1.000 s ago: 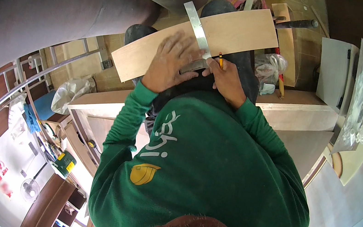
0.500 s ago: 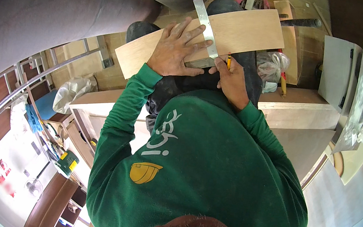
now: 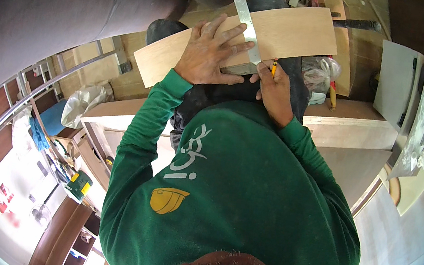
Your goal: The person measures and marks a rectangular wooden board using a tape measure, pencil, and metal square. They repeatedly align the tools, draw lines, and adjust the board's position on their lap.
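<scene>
While the left hand [image 3: 213,55] splays over the board [image 3: 297,32], the right hand [image 3: 276,91] holds a pencil [image 3: 274,67] — partly hidden.

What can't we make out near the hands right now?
All in the head view:
Pencil: lower end hidden by the right hand.
Metal square: any fine markings on its blade, too small.
Wooden board: the stretch covered by the left hand.
Black handle: inner end hidden behind the board.
Clear plastic bag: contents, too small and unclear.
</scene>
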Action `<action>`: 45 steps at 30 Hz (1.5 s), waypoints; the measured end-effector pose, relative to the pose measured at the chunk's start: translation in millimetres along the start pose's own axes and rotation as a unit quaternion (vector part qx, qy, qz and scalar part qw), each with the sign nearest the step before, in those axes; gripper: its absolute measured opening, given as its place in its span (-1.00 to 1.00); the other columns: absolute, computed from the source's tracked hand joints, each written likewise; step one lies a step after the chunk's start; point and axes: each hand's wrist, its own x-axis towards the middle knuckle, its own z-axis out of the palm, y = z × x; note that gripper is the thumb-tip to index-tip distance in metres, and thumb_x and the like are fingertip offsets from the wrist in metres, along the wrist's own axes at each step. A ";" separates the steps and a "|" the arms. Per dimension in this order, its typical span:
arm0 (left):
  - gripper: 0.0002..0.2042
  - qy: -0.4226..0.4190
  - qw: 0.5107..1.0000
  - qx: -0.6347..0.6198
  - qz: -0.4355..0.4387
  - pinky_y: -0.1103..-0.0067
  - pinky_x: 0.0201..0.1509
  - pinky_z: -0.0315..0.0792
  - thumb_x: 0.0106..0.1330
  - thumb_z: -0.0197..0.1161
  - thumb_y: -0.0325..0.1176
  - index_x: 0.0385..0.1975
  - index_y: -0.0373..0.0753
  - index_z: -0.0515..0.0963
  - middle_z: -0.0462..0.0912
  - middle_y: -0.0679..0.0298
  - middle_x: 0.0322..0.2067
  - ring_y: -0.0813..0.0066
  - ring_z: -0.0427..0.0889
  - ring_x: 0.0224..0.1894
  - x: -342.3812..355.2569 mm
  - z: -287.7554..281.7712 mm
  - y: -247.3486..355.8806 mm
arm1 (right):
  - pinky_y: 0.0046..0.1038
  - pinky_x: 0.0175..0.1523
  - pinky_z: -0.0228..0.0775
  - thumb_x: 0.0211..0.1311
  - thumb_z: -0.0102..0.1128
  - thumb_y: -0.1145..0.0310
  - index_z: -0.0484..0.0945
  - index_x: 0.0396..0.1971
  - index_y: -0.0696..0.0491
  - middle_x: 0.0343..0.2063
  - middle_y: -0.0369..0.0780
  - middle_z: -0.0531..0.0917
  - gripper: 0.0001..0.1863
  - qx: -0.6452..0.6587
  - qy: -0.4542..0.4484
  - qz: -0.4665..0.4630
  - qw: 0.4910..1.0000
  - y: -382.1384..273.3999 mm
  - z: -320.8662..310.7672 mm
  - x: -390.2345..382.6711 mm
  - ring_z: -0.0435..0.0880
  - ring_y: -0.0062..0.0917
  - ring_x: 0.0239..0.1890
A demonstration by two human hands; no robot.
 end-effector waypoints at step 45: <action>-0.08 0.036 0.999 -0.024 0.003 -0.24 0.60 0.24 -0.01 0.68 0.18 0.51 0.33 0.55 0.35 0.36 0.65 -0.19 0.23 0.67 -6.2 -0.2 0.8 | -0.22 0.08 0.69 0.57 0.33 0.32 0.71 0.10 0.18 -0.07 0.04 0.84 -0.71 -0.247 -0.021 -0.406 0.880 -72.5 -24.8 63.2 0.87 -0.07 -0.04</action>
